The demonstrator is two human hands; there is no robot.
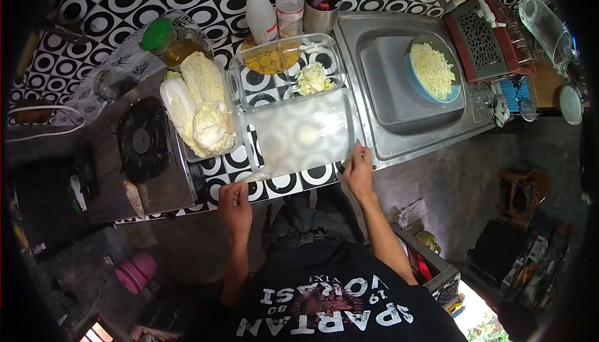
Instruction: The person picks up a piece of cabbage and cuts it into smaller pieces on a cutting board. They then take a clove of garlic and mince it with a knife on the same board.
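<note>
A translucent white cutting board (299, 131) lies on the counter in front of me, wet and shiny on its right side. My left hand (235, 208) is just off its near left corner, fingers curled. A small pale piece (254, 178) lies by those fingertips; whether they grip anything is hidden. At the board's near right edge, my right hand (359, 168) has its fingers pressed together on the rim. Behind the board stands a clear divided container (242, 96), with chopped pale cabbage (314, 79) in its right part and yellow slices (272, 60) at the back.
Whole napa cabbages (201, 108) rest left of the board, beside a black stove burner (145, 139). A bowl of chopped cabbage (432, 72) sits in the steel sink (374, 114). Bottles (290, 11) and a utensil cup (321, 18) stand at the back.
</note>
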